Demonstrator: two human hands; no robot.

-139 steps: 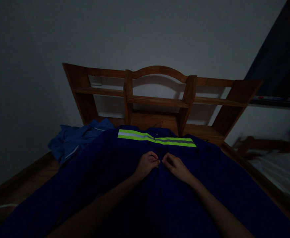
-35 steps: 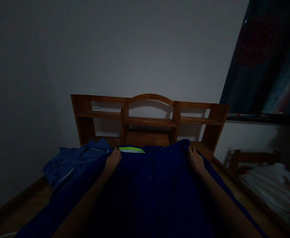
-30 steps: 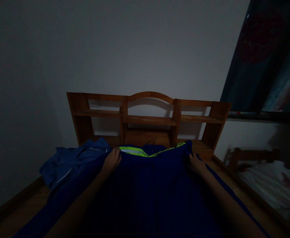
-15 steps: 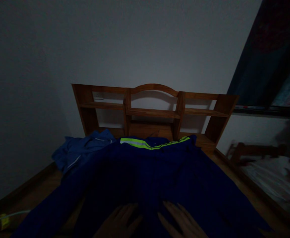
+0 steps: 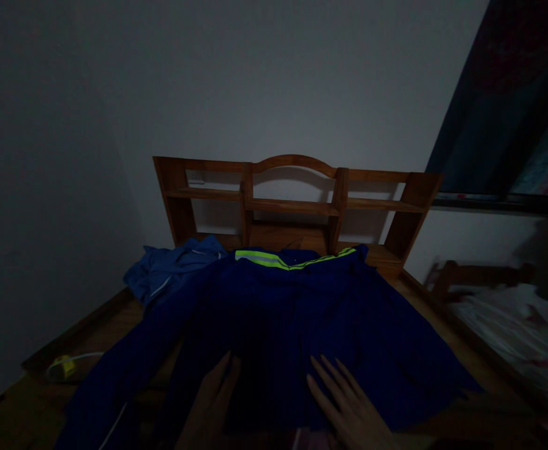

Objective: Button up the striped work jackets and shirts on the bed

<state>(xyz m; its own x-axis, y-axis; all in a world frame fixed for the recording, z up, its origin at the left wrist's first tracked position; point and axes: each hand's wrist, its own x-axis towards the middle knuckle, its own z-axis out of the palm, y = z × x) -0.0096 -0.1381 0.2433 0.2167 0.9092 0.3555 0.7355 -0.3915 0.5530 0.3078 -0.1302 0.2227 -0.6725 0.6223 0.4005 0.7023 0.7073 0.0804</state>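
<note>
While the left hand (image 5: 212, 400) and right hand (image 5: 348, 403) are unclenched, the blue jacket (image 5: 325, 312) lies beneath and beyond them.

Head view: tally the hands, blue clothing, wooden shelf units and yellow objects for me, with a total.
Hands: 2 (left hand, right hand)
Blue clothing: 2 (dark blue jacket, lighter blue heap, counted as one piece)
Wooden shelf units: 1 (wooden shelf unit)
Yellow objects: 1 (yellow object, too dim to identify)
Total: 6
</note>
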